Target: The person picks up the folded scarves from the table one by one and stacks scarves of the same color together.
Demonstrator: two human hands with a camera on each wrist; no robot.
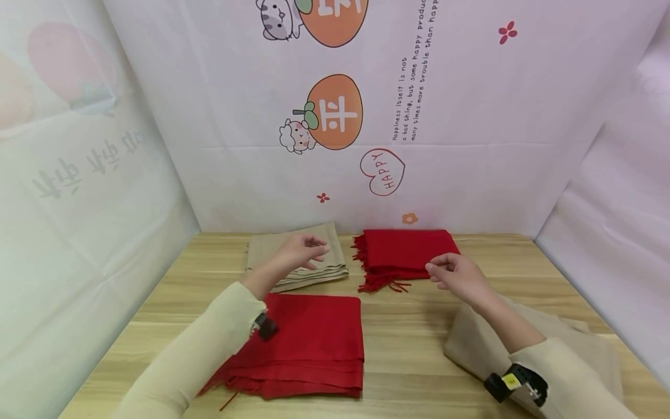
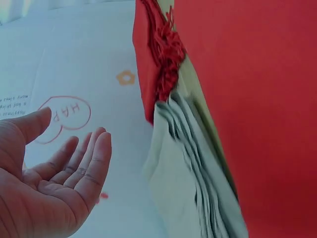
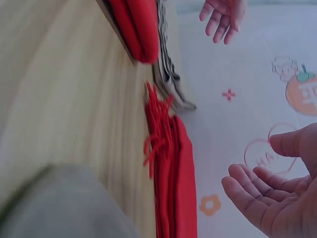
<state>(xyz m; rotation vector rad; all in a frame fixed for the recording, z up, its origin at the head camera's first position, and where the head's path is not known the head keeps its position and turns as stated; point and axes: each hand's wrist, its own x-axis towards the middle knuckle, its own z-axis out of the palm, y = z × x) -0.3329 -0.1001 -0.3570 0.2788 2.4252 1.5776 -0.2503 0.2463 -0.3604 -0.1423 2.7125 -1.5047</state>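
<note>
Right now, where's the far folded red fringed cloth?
Head view: the far red fringed cloth lies at the back of the wood-grain table, right of centre, with a folded beige cloth to its left and the right hand by its front right corner.

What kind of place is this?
Probably a little makeshift work booth: white sheets stand like walls on three sides of a wood-grain table, where a folded, fringed red scarf lies near the back.
</note>
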